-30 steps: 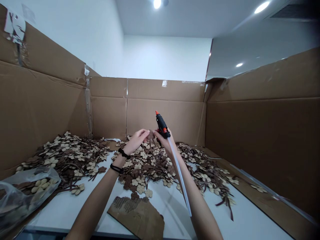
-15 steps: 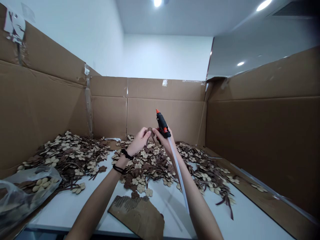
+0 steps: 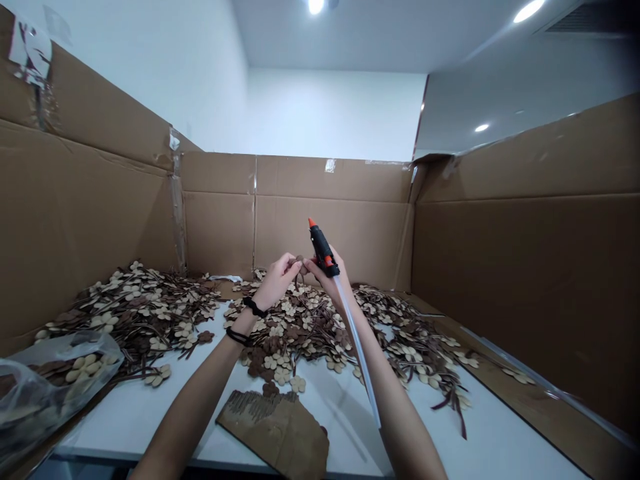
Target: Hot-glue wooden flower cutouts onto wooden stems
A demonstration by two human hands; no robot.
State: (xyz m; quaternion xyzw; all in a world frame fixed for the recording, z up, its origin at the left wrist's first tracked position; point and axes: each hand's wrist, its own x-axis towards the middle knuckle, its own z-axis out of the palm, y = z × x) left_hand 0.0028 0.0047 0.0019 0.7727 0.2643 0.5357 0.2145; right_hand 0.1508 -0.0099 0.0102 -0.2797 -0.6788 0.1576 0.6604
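Above the middle of the table, my left hand pinches a small brown flower piece between thumb and fingers. My right hand also touches that flower with its thumb and fingertips. The same right hand holds a black and orange glue gun, its orange nozzle pointing up and away. A long translucent glue stick trails from the gun's rear along my right forearm. Thin brown strips hang under the flower. Beneath both hands lies a heap of beige and brown flower pieces.
Another flower heap lies on the left, beside a clear plastic bag of pieces. A cardboard scrap lies at the front of the white table. Cardboard walls stand at the left, back and right.
The glue gun has tilted slightly, its nozzle shifting a little left. My fingers have moved slightly on the brown flower, and its hanging strips show less.
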